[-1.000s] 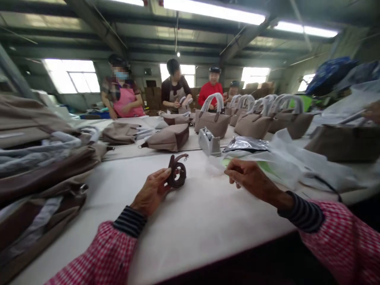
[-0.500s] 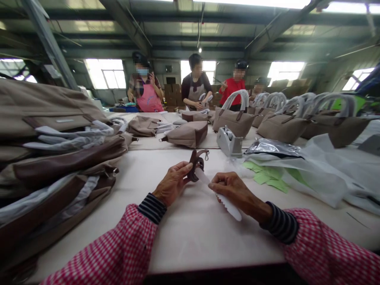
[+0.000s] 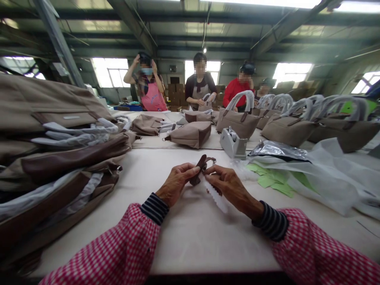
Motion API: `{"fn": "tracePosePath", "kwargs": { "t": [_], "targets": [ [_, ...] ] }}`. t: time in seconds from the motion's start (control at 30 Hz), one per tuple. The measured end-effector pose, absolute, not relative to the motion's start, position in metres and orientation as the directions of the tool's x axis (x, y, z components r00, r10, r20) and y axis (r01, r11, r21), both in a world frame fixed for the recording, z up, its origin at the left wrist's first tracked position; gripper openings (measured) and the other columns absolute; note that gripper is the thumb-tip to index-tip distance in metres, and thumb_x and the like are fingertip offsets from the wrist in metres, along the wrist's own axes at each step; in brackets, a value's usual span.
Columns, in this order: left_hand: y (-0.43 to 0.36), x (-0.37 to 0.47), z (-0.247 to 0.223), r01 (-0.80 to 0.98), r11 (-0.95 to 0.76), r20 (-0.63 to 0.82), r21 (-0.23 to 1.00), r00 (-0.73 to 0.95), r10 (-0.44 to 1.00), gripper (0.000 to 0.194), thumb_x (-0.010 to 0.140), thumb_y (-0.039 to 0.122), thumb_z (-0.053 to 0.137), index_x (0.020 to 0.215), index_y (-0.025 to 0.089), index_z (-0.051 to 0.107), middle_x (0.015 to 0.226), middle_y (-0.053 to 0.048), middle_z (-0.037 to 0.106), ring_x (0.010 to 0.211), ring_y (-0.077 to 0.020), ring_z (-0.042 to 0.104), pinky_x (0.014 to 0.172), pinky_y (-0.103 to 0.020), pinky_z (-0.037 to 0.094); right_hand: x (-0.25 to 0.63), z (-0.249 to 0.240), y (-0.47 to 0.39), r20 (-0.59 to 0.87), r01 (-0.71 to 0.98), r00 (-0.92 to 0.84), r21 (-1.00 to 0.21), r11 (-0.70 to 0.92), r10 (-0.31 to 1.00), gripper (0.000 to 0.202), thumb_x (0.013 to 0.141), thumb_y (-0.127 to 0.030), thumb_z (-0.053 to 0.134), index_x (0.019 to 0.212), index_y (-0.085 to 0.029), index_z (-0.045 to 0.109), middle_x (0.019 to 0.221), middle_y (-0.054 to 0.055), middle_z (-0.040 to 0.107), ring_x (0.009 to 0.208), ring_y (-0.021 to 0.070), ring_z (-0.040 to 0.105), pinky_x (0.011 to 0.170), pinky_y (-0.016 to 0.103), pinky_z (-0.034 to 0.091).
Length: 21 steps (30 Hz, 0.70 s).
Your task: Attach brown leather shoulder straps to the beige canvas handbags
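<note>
My left hand [image 3: 175, 183] grips a coiled dark brown strap [image 3: 202, 161] between thumb and fingers, held above the white table. A small metal clip hangs from the strap's thin end. Right beside it, my right hand [image 3: 234, 189] is closed in a pinch on a white strip [image 3: 220, 201] with a wavy edge. The strip's upper end lies against the coil, partly hidden by my fingers; its lower end is blurred and slants down over the table.
Stacked taupe bags [image 3: 59, 103] with wrapped handles rise at the left. A grey tape dispenser [image 3: 233, 145] stands ahead, near upright handbags [image 3: 237, 120]. Green paper pieces [image 3: 274, 183] and white wrapping sheets [image 3: 332, 182] lie at the right. Several people work across the table [image 3: 178, 245].
My right hand has moved in to the strap, and the white strip has shifted left with it. The coil has turned more edge-on. Across the table, one person has raised both hands to the head.
</note>
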State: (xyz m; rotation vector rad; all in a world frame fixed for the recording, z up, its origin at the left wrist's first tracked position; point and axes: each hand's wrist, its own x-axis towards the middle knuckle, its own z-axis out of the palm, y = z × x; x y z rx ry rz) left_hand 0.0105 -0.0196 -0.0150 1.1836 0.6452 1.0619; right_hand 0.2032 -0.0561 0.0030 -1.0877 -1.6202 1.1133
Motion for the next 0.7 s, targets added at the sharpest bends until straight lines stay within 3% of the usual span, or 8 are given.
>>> {"fn": "tracePosePath", "kwargs": {
  "t": [0.07, 0.13, 0.23, 0.33, 0.4, 0.5, 0.57, 0.7],
  "targets": [
    [-0.019, 0.010, -0.014, -0.286, -0.010, 0.121, 0.958, 0.375, 0.919, 0.039, 0.079, 0.045, 0.083, 0.087, 0.009, 0.070, 0.074, -0.002, 0.062, 0.066, -0.0110, 0.051, 0.066, -0.025, 0.040, 0.211, 0.001, -0.066, 0.233, 0.212, -0.281, -0.931, 0.297, 0.931, 0.018, 0.090, -0.026, 0.058, 0.104, -0.018, 0.068, 0.070, -0.002, 0.061, 0.055, 0.0114, 0.050, 0.050, 0.022, 0.039],
    [-0.020, 0.009, -0.012, -0.239, -0.052, 0.142, 0.970, 0.378, 0.915, 0.038, 0.081, 0.045, 0.080, 0.087, 0.010, 0.069, 0.074, -0.002, 0.062, 0.067, -0.0120, 0.051, 0.067, -0.027, 0.040, 0.219, -0.003, -0.074, 0.303, 0.252, -0.389, -0.873, 0.417, 0.870, 0.029, 0.088, -0.013, 0.053, 0.111, -0.020, 0.068, 0.090, 0.002, 0.068, 0.069, 0.0138, 0.059, 0.056, 0.023, 0.045],
    [-0.024, 0.007, -0.007, -0.144, -0.126, 0.174, 0.982, 0.403, 0.899, 0.034, 0.084, 0.044, 0.077, 0.083, 0.011, 0.068, 0.071, -0.001, 0.060, 0.066, -0.0125, 0.049, 0.067, -0.027, 0.039, 0.226, -0.011, -0.078, 0.467, 0.314, -0.558, -0.646, 0.696, 0.686, 0.041, 0.086, -0.002, 0.049, 0.118, -0.021, 0.068, 0.113, 0.007, 0.069, 0.099, 0.0192, 0.065, 0.077, 0.028, 0.052],
    [-0.028, 0.006, -0.004, 0.064, -0.321, 0.266, 0.945, 0.418, 0.868, 0.026, 0.088, 0.039, 0.072, 0.084, 0.014, 0.068, 0.076, 0.000, 0.060, 0.072, -0.0143, 0.051, 0.070, -0.028, 0.039, 0.226, -0.018, -0.078, 0.584, 0.365, -0.596, -0.414, 0.834, 0.551, 0.027, 0.098, -0.006, 0.050, 0.111, -0.020, 0.068, 0.104, 0.009, 0.069, 0.095, 0.0184, 0.065, 0.083, 0.030, 0.051],
    [-0.029, 0.008, -0.007, 0.268, -0.502, 0.350, 0.823, 0.457, 0.818, 0.018, 0.090, 0.034, 0.070, 0.085, 0.016, 0.069, 0.083, -0.001, 0.063, 0.079, -0.0166, 0.054, 0.075, -0.030, 0.040, 0.225, -0.021, -0.076, 0.639, 0.385, -0.560, -0.364, 0.848, 0.528, 0.023, 0.102, -0.010, 0.049, 0.104, -0.019, 0.069, 0.097, 0.008, 0.067, 0.089, 0.0171, 0.064, 0.080, 0.028, 0.051],
    [-0.031, 0.013, -0.019, 0.475, -0.650, 0.381, 0.593, 0.546, 0.746, 0.011, 0.091, 0.028, 0.069, 0.087, 0.018, 0.066, 0.090, -0.002, 0.064, 0.084, -0.0193, 0.057, 0.080, -0.033, 0.040, 0.224, -0.025, -0.073, 0.673, 0.397, -0.497, -0.386, 0.833, 0.548, 0.024, 0.102, -0.010, 0.049, 0.097, -0.019, 0.071, 0.101, 0.009, 0.066, 0.094, 0.0182, 0.063, 0.082, 0.029, 0.050],
    [-0.032, 0.017, -0.027, 0.538, -0.692, 0.370, 0.482, 0.591, 0.717, 0.009, 0.092, 0.025, 0.068, 0.087, 0.018, 0.065, 0.091, -0.003, 0.065, 0.088, -0.0213, 0.057, 0.082, -0.035, 0.039, 0.223, -0.027, -0.072, 0.605, 0.404, -0.483, -0.487, 0.775, 0.632, 0.018, 0.101, -0.013, 0.055, 0.092, -0.018, 0.070, 0.099, 0.008, 0.066, 0.091, 0.0181, 0.064, 0.081, 0.029, 0.050],
    [-0.031, 0.017, -0.033, 0.545, -0.715, 0.357, 0.437, 0.625, 0.694, 0.014, 0.097, 0.028, 0.062, 0.087, 0.018, 0.066, 0.094, -0.004, 0.065, 0.095, -0.0243, 0.055, 0.085, -0.037, 0.039, 0.221, -0.028, -0.070, 0.453, 0.430, -0.395, -0.678, 0.597, 0.799, 0.021, 0.102, -0.024, 0.057, 0.085, -0.018, 0.067, 0.084, 0.003, 0.065, 0.079, 0.0167, 0.059, 0.075, 0.029, 0.046]
  ]
}}
